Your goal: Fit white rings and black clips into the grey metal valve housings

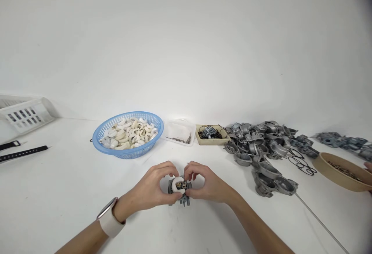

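— What does the bench look like on your feed?

— I see a white table [58, 192] running back to a plain white wall [186, 33]. At the far left sits a white slotted crate [24, 114], with two black straps [23, 153] lying flat in front of it.

— And the middle?

— A blue basket [130, 154] full of white curved pieces [129, 133]. Next to it is a clear box [181, 126] of thin pins, then a beige tray [200, 140]. To the right, a pile of grey castings [261, 141] spreads across the table, with black O-rings [302, 165] beside it. A brown bowl [331, 172] sits at the right edge, and someone else's fingertip [368, 165] rests on its rim.

— The hands?

— Both are close to me, in front of the basket. The left hand [151, 188], a pale watch [110, 219] on its wrist, and the right hand [207, 184] have their fingers curled in. Together they pinch a small grey part [180, 187] with a white ring on top. I cannot tell whether the part touches the table.
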Demonstrator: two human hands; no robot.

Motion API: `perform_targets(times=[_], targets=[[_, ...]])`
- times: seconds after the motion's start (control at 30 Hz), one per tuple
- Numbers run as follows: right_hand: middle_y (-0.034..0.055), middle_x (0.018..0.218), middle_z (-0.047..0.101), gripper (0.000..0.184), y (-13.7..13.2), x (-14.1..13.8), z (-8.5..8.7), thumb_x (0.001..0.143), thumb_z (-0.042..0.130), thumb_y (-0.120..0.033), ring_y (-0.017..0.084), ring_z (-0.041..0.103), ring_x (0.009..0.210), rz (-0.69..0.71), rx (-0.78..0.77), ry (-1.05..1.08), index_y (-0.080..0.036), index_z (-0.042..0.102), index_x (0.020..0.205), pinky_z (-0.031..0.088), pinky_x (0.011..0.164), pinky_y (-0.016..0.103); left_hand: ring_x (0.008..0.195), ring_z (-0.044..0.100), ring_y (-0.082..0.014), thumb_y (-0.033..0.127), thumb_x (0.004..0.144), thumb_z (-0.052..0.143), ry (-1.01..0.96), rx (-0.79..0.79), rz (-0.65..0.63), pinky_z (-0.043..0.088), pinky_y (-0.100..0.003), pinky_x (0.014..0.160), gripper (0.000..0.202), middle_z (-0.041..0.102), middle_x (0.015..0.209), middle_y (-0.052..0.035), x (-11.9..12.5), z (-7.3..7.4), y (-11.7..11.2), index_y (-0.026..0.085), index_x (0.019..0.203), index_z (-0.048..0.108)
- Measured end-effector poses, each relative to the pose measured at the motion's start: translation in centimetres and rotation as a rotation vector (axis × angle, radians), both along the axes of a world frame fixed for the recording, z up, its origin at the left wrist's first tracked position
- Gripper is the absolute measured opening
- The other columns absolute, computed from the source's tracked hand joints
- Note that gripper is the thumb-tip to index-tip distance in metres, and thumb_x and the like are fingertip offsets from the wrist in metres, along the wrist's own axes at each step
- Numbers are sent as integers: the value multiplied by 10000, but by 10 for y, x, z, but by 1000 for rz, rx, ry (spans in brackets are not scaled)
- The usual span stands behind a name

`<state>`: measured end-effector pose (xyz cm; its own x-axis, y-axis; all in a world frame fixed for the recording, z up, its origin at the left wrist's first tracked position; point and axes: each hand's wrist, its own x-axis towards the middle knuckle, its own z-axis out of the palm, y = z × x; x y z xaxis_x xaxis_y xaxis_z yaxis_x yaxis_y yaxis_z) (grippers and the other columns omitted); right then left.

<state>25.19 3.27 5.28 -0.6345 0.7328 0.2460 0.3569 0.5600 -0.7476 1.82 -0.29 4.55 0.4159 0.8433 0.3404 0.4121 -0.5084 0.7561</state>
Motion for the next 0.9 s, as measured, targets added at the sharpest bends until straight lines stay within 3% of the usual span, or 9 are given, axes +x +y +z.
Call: perform_targets(times=[0.23,0.47,0.67,0.9], targets=[[11,939,709,131,2,4,-7,732,778,-314,203,698,875,-36,27,38,-369,685,806,583,719,365,831,592,-171,201,719,778,-2,-2,-2,459,-288,753,257,626,926,-3,0,-1,0,216,942,650],[11,917,695,142,4,-1,-7,729,775,-314,195,684,819,7,-6,28,-316,692,845,585,723,386,824,588,-176,199,721,768,6,-1,3,465,-294,751,254,629,922,-12,0,0,0,211,947,653],[14,929,714,167,2,2,-5,727,791,-288,184,688,786,-47,65,51,-375,696,834,577,694,361,830,594,-178,210,719,776,3,-7,1,472,-295,758,248,631,924,-13,0,0,0,213,940,663],[7,933,713,145,3,4,-8,729,776,-324,189,688,805,-38,45,43,-378,688,831,577,703,362,833,594,-185,232,725,771,22,2,2,477,-300,760,254,637,925,-18,0,-3,1,219,955,665]])
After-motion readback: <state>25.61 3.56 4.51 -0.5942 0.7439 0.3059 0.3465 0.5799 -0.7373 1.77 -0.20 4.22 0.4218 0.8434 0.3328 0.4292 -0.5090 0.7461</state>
